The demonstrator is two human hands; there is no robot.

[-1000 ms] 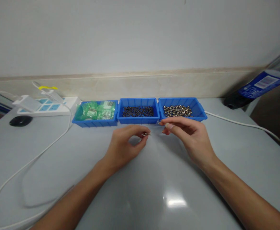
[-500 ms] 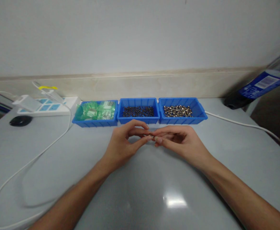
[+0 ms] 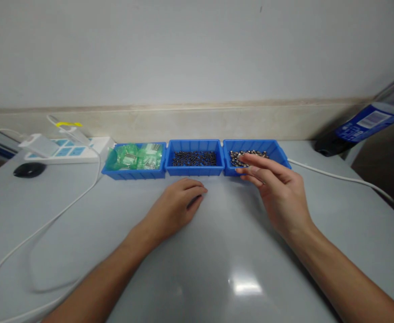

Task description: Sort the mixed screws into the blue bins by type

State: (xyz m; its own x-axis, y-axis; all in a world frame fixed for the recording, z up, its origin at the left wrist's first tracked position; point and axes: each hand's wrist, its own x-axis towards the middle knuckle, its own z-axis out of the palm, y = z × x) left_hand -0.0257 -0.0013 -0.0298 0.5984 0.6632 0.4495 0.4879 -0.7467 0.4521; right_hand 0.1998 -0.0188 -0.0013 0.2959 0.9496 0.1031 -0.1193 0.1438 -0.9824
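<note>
Three blue bins stand side by side near the wall. The left bin (image 3: 133,175) has green-tinted plastic bags (image 3: 138,154) in it, the middle bin (image 3: 195,170) dark screws (image 3: 194,158), the right bin (image 3: 277,154) shiny metal pieces (image 3: 247,154). My right hand (image 3: 281,193) is raised at the front edge of the right bin, fingers apart, with nothing visible between them. My left hand (image 3: 175,204) rests on the table in front of the middle bin, its fingers curled; what they hold, if anything, is hidden.
A white power strip (image 3: 99,150) with plugs and a black mouse (image 3: 29,169) lie at the left. A white cable (image 3: 62,208) loops over the left side of the table. At the right a bottle with a blue label (image 3: 361,123) leans, and another white cable (image 3: 338,176) runs there.
My hands, which had met fingertip to fingertip, are now apart. My right hand has moved right and forward to the right bin and opened; my left hand has lowered to the table.
</note>
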